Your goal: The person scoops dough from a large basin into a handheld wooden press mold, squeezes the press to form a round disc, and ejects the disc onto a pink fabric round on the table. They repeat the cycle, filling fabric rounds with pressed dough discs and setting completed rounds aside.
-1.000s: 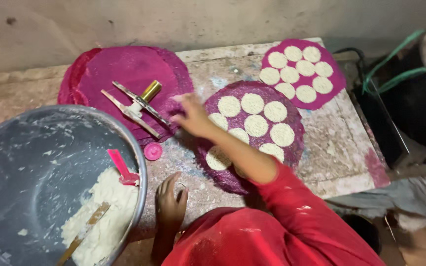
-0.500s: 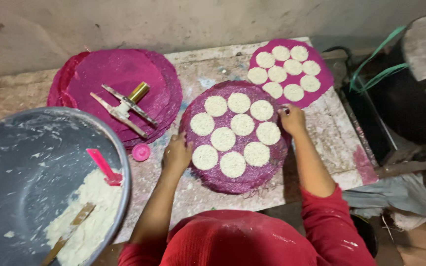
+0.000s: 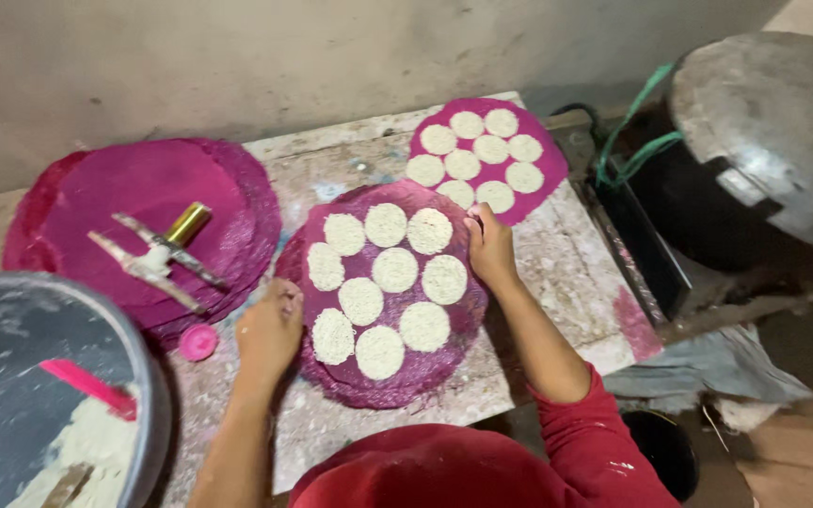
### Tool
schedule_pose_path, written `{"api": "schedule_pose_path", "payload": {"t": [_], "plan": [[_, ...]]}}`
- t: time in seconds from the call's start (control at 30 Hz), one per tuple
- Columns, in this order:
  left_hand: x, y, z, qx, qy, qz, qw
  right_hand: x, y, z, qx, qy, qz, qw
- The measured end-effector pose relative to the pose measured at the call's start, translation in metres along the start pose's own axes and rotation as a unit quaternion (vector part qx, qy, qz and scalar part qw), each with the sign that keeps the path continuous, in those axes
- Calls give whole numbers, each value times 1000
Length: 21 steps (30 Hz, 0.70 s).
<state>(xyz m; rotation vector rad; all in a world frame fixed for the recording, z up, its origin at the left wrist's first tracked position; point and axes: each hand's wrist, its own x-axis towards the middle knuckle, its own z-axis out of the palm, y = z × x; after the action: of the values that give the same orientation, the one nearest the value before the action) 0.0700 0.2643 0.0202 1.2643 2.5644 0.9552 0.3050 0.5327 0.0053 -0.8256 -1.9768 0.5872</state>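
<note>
A round pink woven mat lies in front of me on the worn table, carrying several pale round dough discs. My left hand grips the mat's left edge. My right hand grips its right edge, near the top. A second pink mat with several more discs sits further back on the right, just beyond my right hand. My red sleeve covers the right forearm.
A stack of bare pink mats lies at the left with a metal press tool on top and a small pink cap beside it. A large grey basin with pale dough and a pink scraper stands bottom left. A big metal pot stands right.
A second ago my right hand reached across the mat while the left rested near the basin. Both hands have since come to the mat's two edges and hold it there.
</note>
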Motion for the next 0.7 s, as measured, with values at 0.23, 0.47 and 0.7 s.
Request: {"api": "schedule_pose_path", "payload": {"t": [0.23,0.47,0.7], "plan": [[50,73,30,-280,-138,31,949,20,47,-106,-38,46,53,997],[89,182,144,-230,-235,86,940,37,94,-213,-204,92,8,975],[117,239,188,-49,-250,113,960,50,115,-204,-276,123,96,948]]}}
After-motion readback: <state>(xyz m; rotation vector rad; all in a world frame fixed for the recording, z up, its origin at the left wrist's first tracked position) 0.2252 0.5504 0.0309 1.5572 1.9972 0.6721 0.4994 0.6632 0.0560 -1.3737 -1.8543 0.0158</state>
